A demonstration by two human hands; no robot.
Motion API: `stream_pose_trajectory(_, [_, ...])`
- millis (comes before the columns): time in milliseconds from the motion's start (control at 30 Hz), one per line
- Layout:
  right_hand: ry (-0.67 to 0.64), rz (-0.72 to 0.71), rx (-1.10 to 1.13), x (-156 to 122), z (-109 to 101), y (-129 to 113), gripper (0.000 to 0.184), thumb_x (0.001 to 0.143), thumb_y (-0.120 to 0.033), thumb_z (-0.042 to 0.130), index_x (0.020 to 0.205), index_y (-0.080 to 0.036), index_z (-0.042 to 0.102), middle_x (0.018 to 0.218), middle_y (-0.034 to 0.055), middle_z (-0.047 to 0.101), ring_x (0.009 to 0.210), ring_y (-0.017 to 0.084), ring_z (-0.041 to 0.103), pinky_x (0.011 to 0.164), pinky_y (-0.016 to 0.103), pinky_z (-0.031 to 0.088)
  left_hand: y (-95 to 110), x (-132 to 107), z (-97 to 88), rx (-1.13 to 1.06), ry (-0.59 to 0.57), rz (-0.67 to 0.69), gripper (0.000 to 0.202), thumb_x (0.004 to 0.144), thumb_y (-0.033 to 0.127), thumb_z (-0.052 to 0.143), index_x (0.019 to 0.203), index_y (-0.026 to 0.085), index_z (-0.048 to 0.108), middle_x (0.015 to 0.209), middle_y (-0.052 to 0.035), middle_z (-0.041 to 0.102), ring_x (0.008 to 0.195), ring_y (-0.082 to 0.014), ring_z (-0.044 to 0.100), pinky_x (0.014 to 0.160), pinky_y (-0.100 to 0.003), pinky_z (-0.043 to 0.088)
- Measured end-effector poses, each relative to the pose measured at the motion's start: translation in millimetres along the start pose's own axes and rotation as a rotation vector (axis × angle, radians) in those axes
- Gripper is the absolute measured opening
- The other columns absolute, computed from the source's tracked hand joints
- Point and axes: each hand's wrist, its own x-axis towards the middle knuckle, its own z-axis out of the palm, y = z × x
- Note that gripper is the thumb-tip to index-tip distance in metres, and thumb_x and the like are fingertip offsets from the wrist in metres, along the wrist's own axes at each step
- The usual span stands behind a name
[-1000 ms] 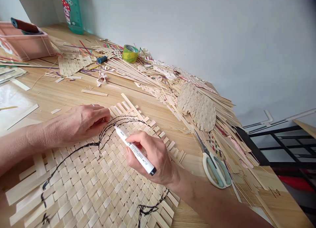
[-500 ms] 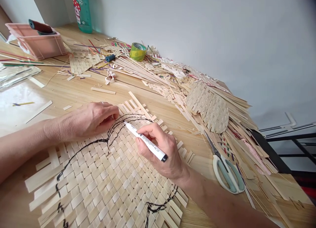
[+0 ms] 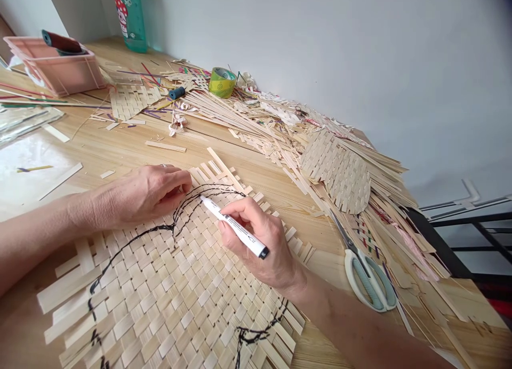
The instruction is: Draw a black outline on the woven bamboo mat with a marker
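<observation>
A woven mat of pale flat strips (image 3: 192, 283) lies on the table, its strip ends loose along the edges. Black curved outlines are drawn on it, with several near-parallel arcs close to its far edge. My right hand (image 3: 260, 241) grips a white marker (image 3: 236, 227) with a black end cap, slanted so that its tip meets the mat just below the arcs. Resting on the mat's far left edge, my left hand (image 3: 148, 195) has its fingers curled in beside the arcs. Whatever those fingers hold, if anything, is hidden.
Scissors (image 3: 368, 275) lie open-bladed at the right. Loose strips (image 3: 248, 118), a smaller woven piece (image 3: 338, 171), a tape roll (image 3: 222, 82) and a thread spool (image 3: 176, 93) lie along the wall. A pink basket (image 3: 60, 73) and a teal bottle (image 3: 130, 17) stand at back left.
The view has shifted very slightly. The white marker's rear end has moved a little to the left; its tip and both hands stay nearly in place on the mat.
</observation>
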Motion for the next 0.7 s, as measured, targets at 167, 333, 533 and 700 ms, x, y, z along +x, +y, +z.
stream_pose_trajectory(167, [0.001,-0.014,0.002,-0.9,-0.1,1.0,0.005,0.092,-0.019,0.060,0.096,-0.022,0.058,0.067,-0.0070,0.060,0.051,0.011,0.055,0.047,0.024,0.044,0.9,-0.1,0.2,0.022,-0.023,-0.007,0.020,0.099,0.030,0.038,0.095,0.029,0.058,0.082,-0.0016,0.062,0.072,-0.0209,0.059,0.066,-0.037,0.047])
stream_pose_trajectory(333, [0.014,0.019,0.018,0.0,-0.2,0.4,0.005,0.092,-0.022,0.061,0.094,-0.024,0.057,0.064,-0.0086,0.056,0.049,0.012,0.053,0.046,0.025,0.041,1.6,-0.1,-0.2,0.010,-0.026,-0.024,0.019,0.097,0.030,0.040,0.095,0.029,0.059,0.081,-0.0019,0.062,0.071,-0.0216,0.058,0.065,-0.037,0.046])
stream_pose_trajectory(533, [0.055,0.027,0.026,-0.4,1.3,1.6,0.009,0.091,-0.021,0.059,0.093,-0.029,0.056,0.062,-0.0083,0.053,0.047,0.014,0.051,0.043,0.028,0.038,3.1,0.3,0.6,0.009,0.004,-0.008,0.022,0.098,0.032,0.036,0.094,0.031,0.058,0.081,-0.0010,0.062,0.070,-0.0209,0.057,0.064,-0.037,0.046])
stream_pose_trajectory(700, [0.075,-0.001,0.007,-2.2,2.5,6.0,0.005,0.092,-0.019,0.061,0.094,-0.022,0.058,0.065,-0.0087,0.053,0.049,0.010,0.050,0.046,0.025,0.039,0.2,-0.2,0.8,0.013,-0.017,-0.020,0.021,0.098,0.033,0.037,0.095,0.031,0.058,0.081,-0.0011,0.061,0.070,-0.0212,0.057,0.063,-0.036,0.046])
